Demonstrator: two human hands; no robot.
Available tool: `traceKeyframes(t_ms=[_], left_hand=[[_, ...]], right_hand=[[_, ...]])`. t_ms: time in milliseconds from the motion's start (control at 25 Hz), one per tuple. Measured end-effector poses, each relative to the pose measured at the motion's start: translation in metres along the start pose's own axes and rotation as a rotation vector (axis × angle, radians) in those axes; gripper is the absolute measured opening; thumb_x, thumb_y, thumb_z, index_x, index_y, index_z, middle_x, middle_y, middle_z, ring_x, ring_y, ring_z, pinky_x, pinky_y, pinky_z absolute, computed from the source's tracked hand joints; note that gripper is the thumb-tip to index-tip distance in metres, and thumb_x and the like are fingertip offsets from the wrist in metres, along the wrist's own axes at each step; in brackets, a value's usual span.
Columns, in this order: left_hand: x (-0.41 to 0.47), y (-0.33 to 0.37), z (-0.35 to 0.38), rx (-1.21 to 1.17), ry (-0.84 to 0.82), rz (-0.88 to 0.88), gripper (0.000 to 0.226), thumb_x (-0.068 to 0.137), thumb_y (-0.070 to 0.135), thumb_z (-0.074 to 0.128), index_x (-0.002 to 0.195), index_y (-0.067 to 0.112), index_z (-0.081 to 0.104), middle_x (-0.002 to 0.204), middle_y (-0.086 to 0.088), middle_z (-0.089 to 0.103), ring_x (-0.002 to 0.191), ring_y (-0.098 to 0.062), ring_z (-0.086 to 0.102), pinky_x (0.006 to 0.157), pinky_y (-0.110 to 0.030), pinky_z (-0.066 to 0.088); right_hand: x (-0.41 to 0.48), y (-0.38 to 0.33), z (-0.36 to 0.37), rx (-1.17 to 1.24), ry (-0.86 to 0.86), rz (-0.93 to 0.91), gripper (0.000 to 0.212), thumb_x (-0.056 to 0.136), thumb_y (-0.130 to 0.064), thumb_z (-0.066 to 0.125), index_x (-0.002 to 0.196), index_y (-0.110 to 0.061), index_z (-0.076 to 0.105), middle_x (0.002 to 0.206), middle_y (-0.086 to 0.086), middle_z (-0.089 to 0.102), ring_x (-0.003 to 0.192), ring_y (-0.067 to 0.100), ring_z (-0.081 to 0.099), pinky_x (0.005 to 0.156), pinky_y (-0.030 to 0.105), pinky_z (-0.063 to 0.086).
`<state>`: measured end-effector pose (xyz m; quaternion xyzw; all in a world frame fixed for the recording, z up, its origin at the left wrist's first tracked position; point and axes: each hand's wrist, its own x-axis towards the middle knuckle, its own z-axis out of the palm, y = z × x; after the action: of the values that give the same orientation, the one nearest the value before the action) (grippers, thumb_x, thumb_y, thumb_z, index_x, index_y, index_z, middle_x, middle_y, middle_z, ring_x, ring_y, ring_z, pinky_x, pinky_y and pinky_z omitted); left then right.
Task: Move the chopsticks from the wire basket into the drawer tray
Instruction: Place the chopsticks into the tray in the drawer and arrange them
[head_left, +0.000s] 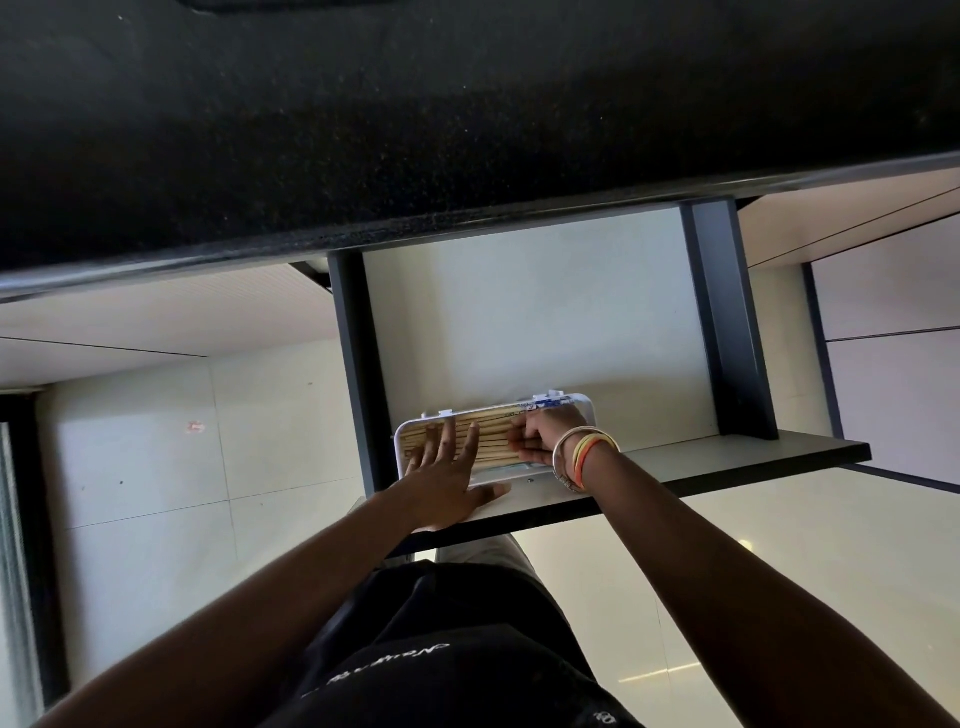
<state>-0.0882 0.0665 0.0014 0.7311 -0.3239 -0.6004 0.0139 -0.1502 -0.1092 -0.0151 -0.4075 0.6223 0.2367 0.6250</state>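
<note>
A white tray (584, 404) lies at the front of an open drawer (535, 312). Several light wooden chopsticks (493, 434) lie side by side in it, running left to right. My left hand (447, 473) rests flat on the chopsticks' left part, fingers spread, thumb on the tray's near rim. My right hand (545, 434), with bangles at the wrist, curls its fingers over the chopsticks' right ends; whether it grips them I cannot tell. No wire basket is in view.
A black speckled countertop (415, 130) overhangs the drawer's back. The drawer has dark side walls (724, 317) and a white front panel (675, 467). Pale floor tiles (156, 441) lie to the left and right below.
</note>
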Motion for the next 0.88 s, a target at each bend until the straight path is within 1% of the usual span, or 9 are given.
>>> traceKeyframes(t_ms=[80,200,280,360,440,520,600,760,880], left_hand=[[0.000,0.000,0.003,0.023,0.032,-0.055,0.102,0.096,0.075,0.031,0.160,0.017,-0.023,0.165,-0.016,-0.033,0.155,-0.040,-0.023,0.126,-0.053,-0.006],[0.006,0.004,0.006,0.024,0.031,-0.115,0.108,0.094,0.078,0.030,0.159,0.009,-0.021,0.167,-0.014,-0.031,0.157,-0.036,-0.019,0.128,-0.052,-0.003],[0.008,0.008,0.006,0.035,0.023,-0.147,0.110,0.094,0.079,0.029,0.159,0.007,-0.021,0.167,-0.013,-0.031,0.158,-0.034,-0.019,0.129,-0.052,-0.003],[0.006,0.011,0.004,0.078,0.036,-0.172,0.108,0.095,0.078,0.029,0.158,0.005,-0.021,0.168,-0.014,-0.029,0.158,-0.033,-0.020,0.129,-0.052,-0.005],[0.003,0.013,0.003,0.126,0.050,-0.162,0.105,0.098,0.074,0.029,0.159,0.004,-0.019,0.169,-0.015,-0.025,0.158,-0.031,-0.021,0.129,-0.051,-0.007],[0.003,0.012,0.002,0.145,0.050,-0.108,0.102,0.098,0.074,0.026,0.160,0.006,-0.016,0.170,-0.012,-0.022,0.159,-0.028,-0.018,0.129,-0.051,-0.004],[0.004,0.008,0.001,0.174,0.041,-0.075,0.099,0.098,0.075,0.022,0.162,0.009,-0.014,0.172,-0.008,-0.020,0.159,-0.026,-0.015,0.128,-0.052,-0.003],[0.005,-0.004,0.001,0.319,0.083,-0.095,0.097,0.099,0.074,0.021,0.162,0.006,-0.007,0.173,-0.012,-0.012,0.160,-0.031,-0.013,0.128,-0.053,-0.006],[0.005,-0.009,0.000,0.380,0.128,-0.026,0.093,0.101,0.071,0.023,0.163,0.007,-0.005,0.173,-0.011,-0.009,0.160,-0.030,-0.011,0.129,-0.053,-0.004]], right_hand=[[-0.001,0.000,-0.002,0.075,0.053,-0.047,0.032,0.085,0.015,0.037,0.076,-0.003,0.062,0.069,0.014,0.068,0.062,0.024,0.068,0.056,0.031,0.059],[0.003,0.000,-0.006,0.226,0.063,-0.045,0.030,0.086,0.011,0.037,0.078,-0.003,0.062,0.070,0.015,0.070,0.061,0.026,0.070,0.055,0.030,0.060],[0.006,0.000,-0.007,0.284,0.029,0.004,0.029,0.089,0.007,0.038,0.080,-0.006,0.061,0.065,0.011,0.073,0.066,0.026,0.071,0.059,0.031,0.060],[0.007,0.001,-0.004,0.285,-0.025,0.054,0.029,0.091,0.005,0.038,0.080,-0.007,0.061,0.063,0.008,0.074,0.071,0.026,0.071,0.069,0.035,0.059],[0.005,0.002,0.000,0.237,-0.062,0.069,0.028,0.092,0.003,0.038,0.079,-0.008,0.061,0.061,0.006,0.073,0.072,0.024,0.069,0.073,0.036,0.057],[0.004,0.001,0.000,0.223,-0.039,0.032,0.027,0.092,0.004,0.039,0.079,-0.006,0.061,0.064,0.008,0.073,0.072,0.025,0.069,0.067,0.034,0.058],[0.006,0.003,-0.004,0.275,-0.002,-0.005,0.025,0.089,0.007,0.041,0.079,-0.003,0.062,0.074,0.016,0.072,0.074,0.030,0.071,0.063,0.034,0.062],[0.006,0.001,-0.008,0.221,-0.014,0.021,0.024,0.090,0.005,0.043,0.082,-0.003,0.063,0.086,0.019,0.074,0.076,0.032,0.072,0.079,0.043,0.060],[0.002,-0.007,-0.012,0.208,-0.016,0.019,0.024,0.092,0.007,0.041,0.088,-0.001,0.063,0.083,0.018,0.073,0.072,0.029,0.071,0.072,0.039,0.061]])
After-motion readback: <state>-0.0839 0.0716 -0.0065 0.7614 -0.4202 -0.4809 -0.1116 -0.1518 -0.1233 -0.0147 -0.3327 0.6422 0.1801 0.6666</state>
